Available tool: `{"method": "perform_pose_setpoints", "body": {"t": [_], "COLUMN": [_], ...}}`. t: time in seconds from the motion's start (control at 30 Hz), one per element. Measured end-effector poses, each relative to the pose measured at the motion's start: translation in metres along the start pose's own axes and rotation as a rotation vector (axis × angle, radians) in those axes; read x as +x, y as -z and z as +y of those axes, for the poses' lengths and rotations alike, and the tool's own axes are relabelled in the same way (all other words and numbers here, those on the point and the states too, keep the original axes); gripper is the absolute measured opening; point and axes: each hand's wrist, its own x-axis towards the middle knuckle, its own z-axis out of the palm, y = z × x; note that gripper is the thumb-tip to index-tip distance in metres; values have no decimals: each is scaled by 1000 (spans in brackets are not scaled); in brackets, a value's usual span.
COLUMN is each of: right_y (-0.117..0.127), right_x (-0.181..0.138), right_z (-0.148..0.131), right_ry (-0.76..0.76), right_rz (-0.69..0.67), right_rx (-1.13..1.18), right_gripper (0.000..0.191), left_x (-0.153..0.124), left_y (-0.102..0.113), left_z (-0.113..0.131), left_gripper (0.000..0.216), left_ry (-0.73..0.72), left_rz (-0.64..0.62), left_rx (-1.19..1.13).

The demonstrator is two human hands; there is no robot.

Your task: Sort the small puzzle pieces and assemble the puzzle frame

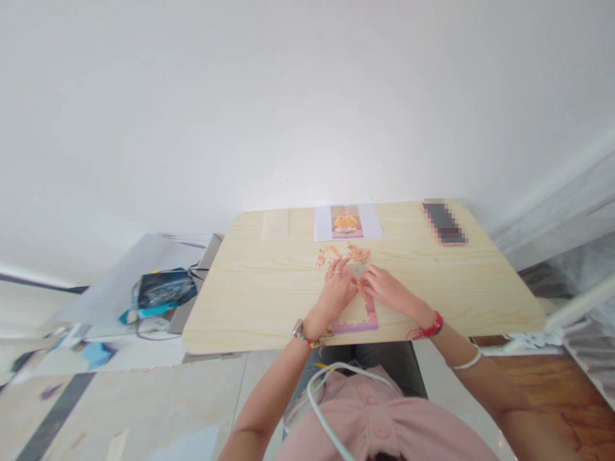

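Observation:
A pink-framed flat board (369, 315) lies on the light wooden table (269, 288) near its front edge. My left hand (335, 291) rests on the board's upper left part, fingers together and curled down. My right hand (388, 289) lies on the board's right side, fingertips pinched near the middle. What the fingertips hold is too small to make out. A scatter of small orange and pink beads (343, 254) lies on the table just beyond my fingers. A printed picture sheet (346, 222) showing a yellow figure lies further back.
A phone (443, 222) lies at the table's back right. A pale paper strip (275, 225) sits at the back left. Left of the table, a dark blue bag (163, 289) rests on a grey surface. A white cable (319, 410) hangs over my lap.

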Motion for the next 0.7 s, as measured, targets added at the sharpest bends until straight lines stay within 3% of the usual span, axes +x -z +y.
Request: {"method": "perform_pose_setpoints", "body": {"t": [0.4, 0.7], "right_y": [-4, -12], "right_x": [7, 2], "right_z": [6, 1], "right_ry": [15, -70], "right_rz": [33, 105], "right_rx": [92, 89], "right_gripper": [8, 13], "left_x": [6, 0], "left_y": [-5, -6], "left_z": [-2, 3], "left_gripper": [4, 9], "left_ry": [43, 87], "left_rz": [56, 53], "left_rx": [59, 84]}}
